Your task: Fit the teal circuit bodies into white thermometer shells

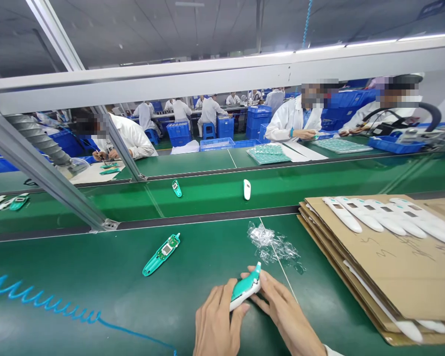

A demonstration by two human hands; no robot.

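A teal-and-white handheld thermometer (245, 288) is held above the green bench, tilted with its narrow white tip up and to the right. My left hand (217, 316) grips its lower end between thumb and fingers. At the tip end, my right hand (278, 306) has its thumb and fingers closed around the sides. To the left on the bench lies a teal thermometer half (162, 253), its green circuit board facing up. Crumpled clear plastic film (272, 242) sits just beyond my hands.
Stacked cardboard sheets (348, 262) at right carry several white casing halves (387, 217). A coiled blue hose (40, 299) crosses the left front. Behind the bench, a green conveyor belt (207, 190) bears a white casing (246, 189) and a teal one (176, 188). Co-workers sit opposite.
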